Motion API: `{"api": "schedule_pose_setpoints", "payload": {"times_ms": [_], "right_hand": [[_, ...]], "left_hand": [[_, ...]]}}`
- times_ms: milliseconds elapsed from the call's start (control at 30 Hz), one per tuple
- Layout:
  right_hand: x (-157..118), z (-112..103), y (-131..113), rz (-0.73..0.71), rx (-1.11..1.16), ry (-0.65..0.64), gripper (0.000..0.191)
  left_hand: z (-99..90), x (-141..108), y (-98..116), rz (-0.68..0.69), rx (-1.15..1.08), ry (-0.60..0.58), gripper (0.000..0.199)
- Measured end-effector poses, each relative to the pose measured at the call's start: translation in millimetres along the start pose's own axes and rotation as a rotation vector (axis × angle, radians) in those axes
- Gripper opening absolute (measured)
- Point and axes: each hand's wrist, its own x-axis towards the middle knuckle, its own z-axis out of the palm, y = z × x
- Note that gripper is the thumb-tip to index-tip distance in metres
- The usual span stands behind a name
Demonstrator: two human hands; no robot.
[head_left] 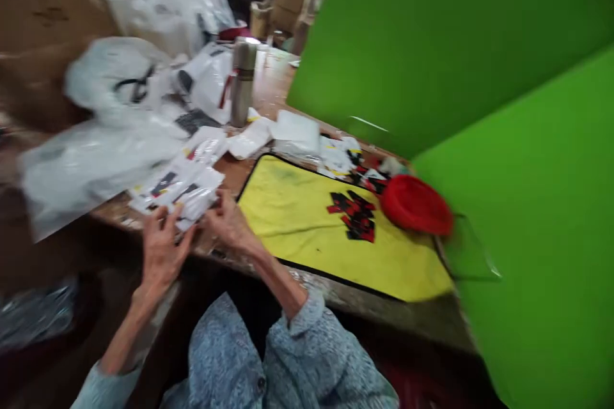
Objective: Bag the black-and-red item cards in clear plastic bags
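Observation:
My left hand point(163, 246) lies with fingers spread on the near edge of a pile of small clear plastic packets point(175, 188). White cards and dark pieces show inside the packets. At the pile's right edge my right hand point(231, 223) has its fingers curled together; what is between them, if anything, is hidden. Just right of that hand lies a yellow cloth point(288, 204) with a black border. A small heap of black and red pieces point(354, 214) rests on the cloth.
Large clear plastic bags point(100, 153) cover the table's left side. A steel flask point(244, 83) stands behind the packets. More packets point(297, 134) lie beyond the cloth. A red round container point(416, 204) sits at its right end, beside tall green panels point(460, 32). Cardboard boxes point(48, 32) stand back left.

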Motion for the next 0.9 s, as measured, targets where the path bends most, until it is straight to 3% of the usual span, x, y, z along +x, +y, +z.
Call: {"api": "schedule_pose_setpoints", "payload": {"times_ms": [100,200,333,400,533,667,900], "right_hand": [[-40,-31,9,-0.009,-0.066,0.044,0.035],[-88,-77,34,0.018,-0.19,0.17,0.016],[-126,-149,81,0.118,-0.631,0.498,0.022],[-135,-178,100,0.242,-0.876,0.631,0.031],[-143,-209,117,0.322,-1.011,0.62,0.035],[-119,-235,107,0.182,-1.06,0.512,0.03],[1,-298,88,0.131,-1.033,0.442,0.04]], "left_hand": [[-4.0,-3,7,0.007,0.027,0.153,0.056],[-7.2,-12,31,0.066,-0.061,0.203,0.043],[4.7,-26,76,0.218,-0.207,0.091,0.021],[18.4,-28,95,0.276,-0.24,0.009,0.018],[47.0,-24,114,0.329,-0.216,-0.106,0.02],[64.1,-22,116,0.358,-0.154,-0.096,0.019],[67.7,-25,115,0.409,-0.071,-0.075,0.019]]}}
